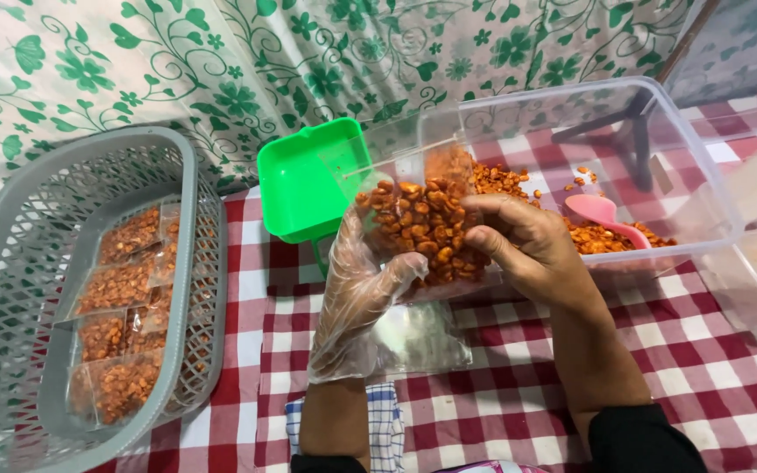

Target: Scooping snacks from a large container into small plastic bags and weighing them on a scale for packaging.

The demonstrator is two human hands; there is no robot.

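Above the checked cloth [703,385], the gloved left hand [363,293] and bare right hand [523,245] both grip a small clear bag [427,223], nearly full of orange snack and open at the top. Four filled packets [120,328] already lie in the grey basket [10,263]. More snack and a pink scoop [602,213] remain in the tub [703,188], so packing looks partway done.

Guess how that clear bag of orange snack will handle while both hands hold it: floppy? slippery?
Probably floppy: the clear bag is thin film, bulging where the left hand and right hand pinch it. Likely bottom-heavy, since the snack fills its lower part and the top is empty. Possibly slippery, film against the left hand's plastic glove.
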